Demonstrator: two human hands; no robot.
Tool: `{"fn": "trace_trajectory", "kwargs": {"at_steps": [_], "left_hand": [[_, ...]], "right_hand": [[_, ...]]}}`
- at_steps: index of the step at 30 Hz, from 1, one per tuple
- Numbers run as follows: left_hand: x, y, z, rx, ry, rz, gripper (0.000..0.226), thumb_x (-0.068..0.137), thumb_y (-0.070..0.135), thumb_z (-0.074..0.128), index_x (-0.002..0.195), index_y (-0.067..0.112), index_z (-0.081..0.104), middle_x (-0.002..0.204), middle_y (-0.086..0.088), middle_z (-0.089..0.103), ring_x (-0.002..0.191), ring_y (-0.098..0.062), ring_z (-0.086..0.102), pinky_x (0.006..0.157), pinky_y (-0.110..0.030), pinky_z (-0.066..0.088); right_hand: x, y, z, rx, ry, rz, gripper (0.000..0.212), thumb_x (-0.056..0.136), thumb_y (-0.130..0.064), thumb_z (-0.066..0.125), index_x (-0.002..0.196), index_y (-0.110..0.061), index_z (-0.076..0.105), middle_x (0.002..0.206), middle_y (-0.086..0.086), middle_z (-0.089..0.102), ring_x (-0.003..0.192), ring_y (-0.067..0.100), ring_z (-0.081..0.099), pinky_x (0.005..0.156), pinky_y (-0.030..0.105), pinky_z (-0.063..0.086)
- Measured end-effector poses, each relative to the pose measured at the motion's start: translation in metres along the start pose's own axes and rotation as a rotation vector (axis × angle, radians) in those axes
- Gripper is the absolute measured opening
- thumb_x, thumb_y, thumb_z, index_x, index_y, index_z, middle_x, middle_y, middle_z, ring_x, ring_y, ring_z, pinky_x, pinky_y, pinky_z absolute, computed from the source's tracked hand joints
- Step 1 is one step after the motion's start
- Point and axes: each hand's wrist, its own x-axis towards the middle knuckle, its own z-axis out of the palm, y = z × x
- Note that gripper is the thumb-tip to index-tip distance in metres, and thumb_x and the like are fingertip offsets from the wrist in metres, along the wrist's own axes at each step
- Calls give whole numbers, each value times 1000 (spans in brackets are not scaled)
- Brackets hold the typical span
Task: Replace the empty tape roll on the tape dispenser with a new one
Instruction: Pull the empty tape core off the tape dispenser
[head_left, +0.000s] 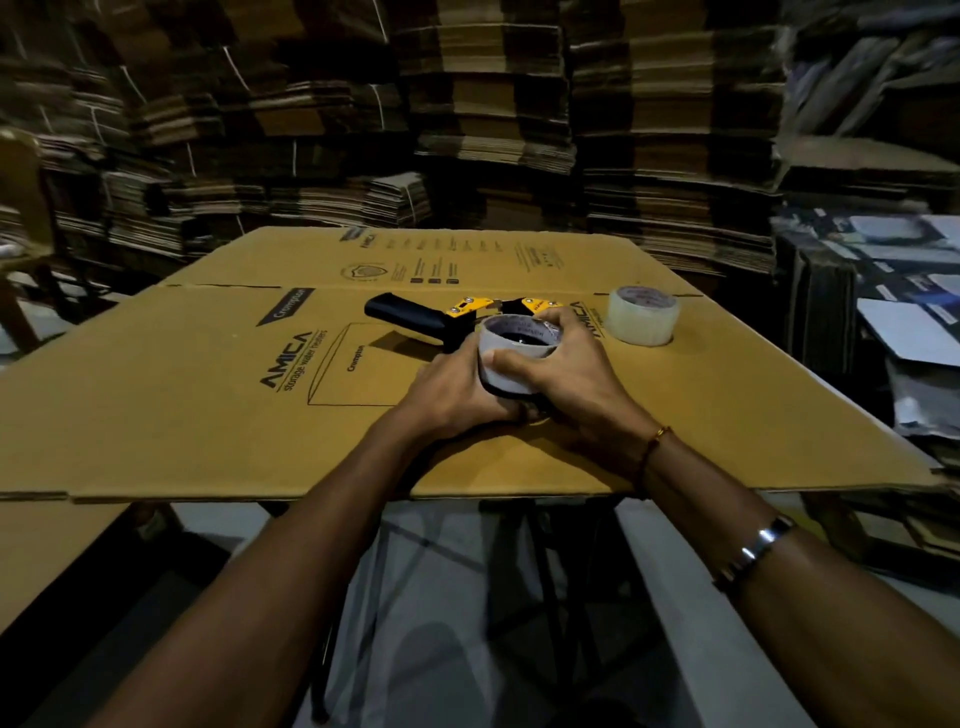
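Note:
A black and yellow tape dispenser (415, 315) lies on its side on a flattened cardboard box (208, 384), handle pointing left. On its hub sits a thin grey roll core (511, 364). Both hands close around this core: my left hand (457, 392) grips it from the left and below, my right hand (561, 371) from the right with the thumb across its front. A full roll of clear tape (643, 314) stands on the cardboard to the right, apart from both hands.
Tall stacks of flattened cartons (467, 130) wall in the back and left. Piles of printed sheets (893, 291) rise at the right. The cardboard's near edge overhangs a dark folding stand (545, 571) over a pale floor.

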Motion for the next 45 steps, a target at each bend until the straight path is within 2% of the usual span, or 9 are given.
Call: {"fn": "trace_trajectory", "kwargs": {"at_steps": [5, 9, 14, 18, 23, 28, 33, 39, 45], "left_hand": [[-4, -5, -2, -36, 13, 3, 108, 54, 65, 73, 149, 36, 31, 138, 10, 58, 124, -19, 56, 102, -41, 47], [-3, 0, -2, -22, -15, -3, 94, 66, 57, 80, 145, 36, 34, 135, 8, 59, 120, -19, 56, 99, -39, 47], [-4, -5, -2, -25, 25, 3, 100, 63, 56, 80, 148, 40, 30, 137, 11, 59, 123, -19, 57, 102, -42, 48], [-3, 1, -1, -23, 16, -21, 87, 67, 53, 82, 141, 41, 38, 126, 13, 62, 114, -18, 59, 95, -39, 49], [-6, -3, -2, -57, 32, -1, 95, 62, 58, 77, 145, 41, 34, 135, 11, 61, 121, -18, 58, 102, -46, 48], [-2, 4, -2, -54, 9, -17, 88, 58, 61, 74, 138, 37, 47, 124, 10, 65, 111, -17, 60, 97, -47, 49], [-3, -5, -1, -47, 45, 17, 99, 56, 65, 68, 146, 38, 36, 135, 8, 62, 121, -18, 59, 101, -45, 48], [3, -4, 0, -34, 39, -46, 92, 57, 65, 78, 139, 39, 46, 126, 10, 66, 114, -17, 60, 100, -47, 48], [-3, -8, -3, -42, 59, 1, 96, 60, 63, 74, 145, 44, 35, 136, 12, 62, 123, -17, 58, 102, -45, 48]], "right_hand": [[-10, -3, 6, -217, 45, -154, 87, 59, -57, 81, 132, -27, 45, 122, -7, 63, 112, 13, 60, 93, 34, 53], [-1, -2, -2, -17, -9, -4, 90, 47, -61, 81, 123, -28, 48, 118, -3, 66, 105, 18, 66, 88, 44, 59], [-13, -4, 4, -218, 56, -166, 89, 58, -58, 81, 133, -28, 43, 123, -8, 64, 113, 13, 61, 95, 36, 53], [-4, 0, -5, -31, 8, -14, 92, 48, -64, 84, 125, -29, 49, 118, -5, 68, 105, 17, 67, 87, 45, 59], [-11, -3, 3, -221, 66, -162, 90, 62, -57, 82, 136, -24, 42, 126, -5, 63, 115, 16, 60, 98, 39, 51], [-2, 1, -3, -48, 75, -27, 84, 61, -62, 82, 130, -25, 49, 120, -4, 66, 107, 16, 65, 92, 43, 57], [-12, -3, 1, -262, 100, -288, 90, 65, -52, 86, 138, -19, 43, 127, -2, 63, 114, 14, 59, 95, 29, 50], [-1, 0, -6, -95, 37, -171, 83, 68, -50, 85, 135, -25, 45, 125, -6, 63, 113, 13, 61, 97, 38, 54], [-10, 1, 4, -288, 99, -358, 91, 65, -54, 85, 136, -19, 42, 127, -3, 63, 114, 13, 60, 95, 32, 51]]}}
